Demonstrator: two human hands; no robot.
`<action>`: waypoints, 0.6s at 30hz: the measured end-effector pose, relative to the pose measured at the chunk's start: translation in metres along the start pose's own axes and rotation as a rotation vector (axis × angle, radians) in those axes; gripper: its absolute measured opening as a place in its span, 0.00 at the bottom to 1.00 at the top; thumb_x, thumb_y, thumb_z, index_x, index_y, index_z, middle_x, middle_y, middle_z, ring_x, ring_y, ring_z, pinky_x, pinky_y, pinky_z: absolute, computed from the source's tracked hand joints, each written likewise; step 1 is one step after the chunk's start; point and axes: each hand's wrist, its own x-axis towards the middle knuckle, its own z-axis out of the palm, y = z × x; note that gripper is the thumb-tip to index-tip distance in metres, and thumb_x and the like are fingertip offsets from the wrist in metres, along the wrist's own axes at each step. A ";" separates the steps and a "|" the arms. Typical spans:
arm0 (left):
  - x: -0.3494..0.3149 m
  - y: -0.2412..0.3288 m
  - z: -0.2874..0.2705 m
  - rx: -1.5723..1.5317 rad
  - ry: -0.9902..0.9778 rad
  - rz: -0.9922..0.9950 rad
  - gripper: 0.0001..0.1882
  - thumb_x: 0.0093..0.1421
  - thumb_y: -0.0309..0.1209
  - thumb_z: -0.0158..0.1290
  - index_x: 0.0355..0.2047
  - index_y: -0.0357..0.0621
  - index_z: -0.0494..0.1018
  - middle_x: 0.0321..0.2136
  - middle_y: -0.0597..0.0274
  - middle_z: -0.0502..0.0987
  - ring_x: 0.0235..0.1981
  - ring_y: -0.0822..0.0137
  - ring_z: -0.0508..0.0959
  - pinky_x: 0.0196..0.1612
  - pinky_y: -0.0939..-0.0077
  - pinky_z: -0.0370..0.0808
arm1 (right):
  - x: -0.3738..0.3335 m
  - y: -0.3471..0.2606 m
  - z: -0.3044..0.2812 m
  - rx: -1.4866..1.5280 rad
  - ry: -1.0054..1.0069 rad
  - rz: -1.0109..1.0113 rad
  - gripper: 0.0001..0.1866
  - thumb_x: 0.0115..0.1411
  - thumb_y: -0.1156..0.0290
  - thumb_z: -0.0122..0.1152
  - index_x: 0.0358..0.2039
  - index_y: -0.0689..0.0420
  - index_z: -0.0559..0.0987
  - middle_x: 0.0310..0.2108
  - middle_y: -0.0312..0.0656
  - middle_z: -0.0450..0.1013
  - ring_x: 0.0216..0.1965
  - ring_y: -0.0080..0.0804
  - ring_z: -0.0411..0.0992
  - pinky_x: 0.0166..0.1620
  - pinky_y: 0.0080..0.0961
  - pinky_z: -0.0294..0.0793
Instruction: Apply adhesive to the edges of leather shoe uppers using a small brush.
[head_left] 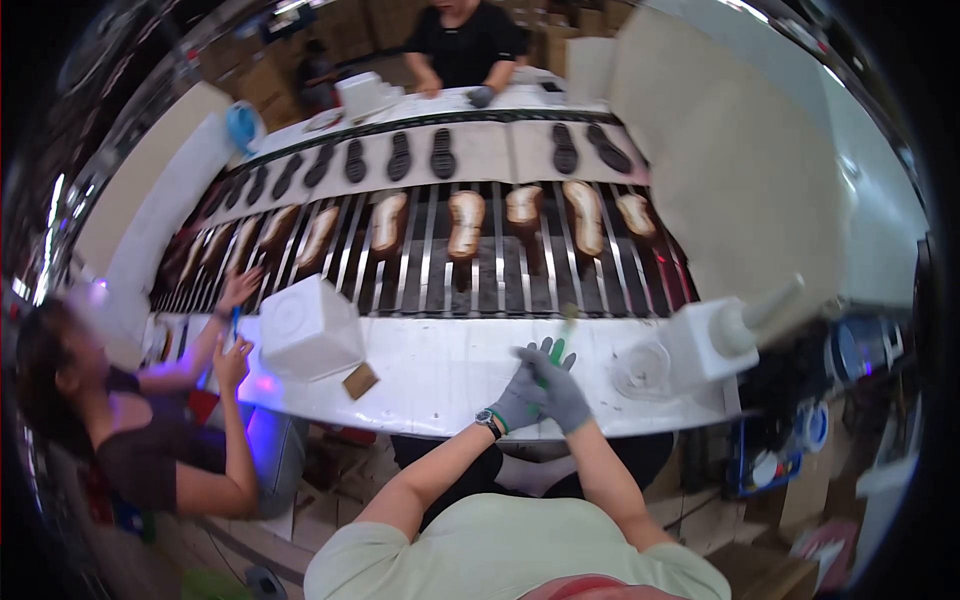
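Note:
My left hand (pixel 519 398), in a grey glove with a watch at the wrist, is over the near edge of the white table. Its fingertips show stretched out and apart beyond my other hand. Crossing over it, my right hand (pixel 564 398), also grey-gloved, is closed around a green-handled brush (pixel 556 348). The brush's bristle end points away from me, toward the rack. Where the hands overlap, part of the handle and some fingers are hidden or blurred. Right of them is a clear round cup (pixel 642 370) beside a white plastic jug (pixel 700 345).
Beyond the table, a slatted metal rack (pixel 430 262) carries several shoe uppers (pixel 466 222), pale bottoms up. Black shoe soles (pixel 399 156) lie on the beige strip behind. A white boxy container (pixel 310 328) and brown cardboard piece (pixel 360 380) are left. Co-workers sit left and stand opposite.

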 end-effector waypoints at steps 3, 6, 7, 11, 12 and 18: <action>-0.006 0.006 0.010 0.071 0.089 0.168 0.42 0.61 0.57 0.41 0.68 0.46 0.48 0.68 0.48 0.50 0.69 0.50 0.50 0.69 0.50 0.46 | 0.047 -0.010 0.042 0.835 -0.263 0.616 0.26 0.71 0.59 0.38 0.58 0.66 0.69 0.29 0.31 0.72 0.23 0.12 0.60 0.27 0.13 0.61; 0.008 0.021 0.015 -0.442 0.111 0.183 0.41 0.61 0.57 0.44 0.67 0.43 0.52 0.66 0.45 0.53 0.68 0.46 0.52 0.68 0.48 0.48 | 0.027 0.030 0.052 0.565 -0.205 0.846 0.25 0.70 0.56 0.40 0.55 0.60 0.75 0.33 0.33 0.77 0.21 0.13 0.58 0.25 0.14 0.61; 0.003 0.024 0.021 -0.436 0.105 0.175 0.40 0.61 0.55 0.45 0.66 0.43 0.54 0.66 0.44 0.54 0.67 0.46 0.53 0.68 0.48 0.49 | 0.024 0.032 0.058 0.461 -0.190 0.853 0.23 0.70 0.57 0.42 0.52 0.59 0.77 0.36 0.34 0.78 0.23 0.14 0.61 0.28 0.14 0.64; -0.003 0.023 0.020 -0.426 0.104 0.147 0.37 0.60 0.49 0.49 0.64 0.42 0.57 0.65 0.45 0.57 0.66 0.48 0.56 0.67 0.48 0.52 | 0.021 0.019 0.059 0.526 -0.194 0.769 0.21 0.69 0.59 0.45 0.52 0.59 0.77 0.37 0.34 0.78 0.26 0.14 0.63 0.31 0.13 0.65; -0.003 0.024 0.019 -0.394 0.089 0.134 0.37 0.60 0.49 0.49 0.64 0.42 0.57 0.64 0.45 0.57 0.66 0.48 0.56 0.67 0.48 0.52 | 0.020 0.019 0.057 0.523 -0.195 0.772 0.21 0.69 0.59 0.45 0.52 0.59 0.77 0.37 0.34 0.78 0.26 0.14 0.63 0.31 0.13 0.65; -0.001 0.024 0.019 -0.436 0.121 0.140 0.36 0.60 0.49 0.48 0.64 0.42 0.57 0.64 0.45 0.58 0.66 0.48 0.57 0.66 0.47 0.53 | 0.020 0.024 0.056 0.588 -0.114 0.790 0.21 0.68 0.61 0.47 0.53 0.61 0.76 0.38 0.35 0.78 0.27 0.13 0.64 0.30 0.13 0.64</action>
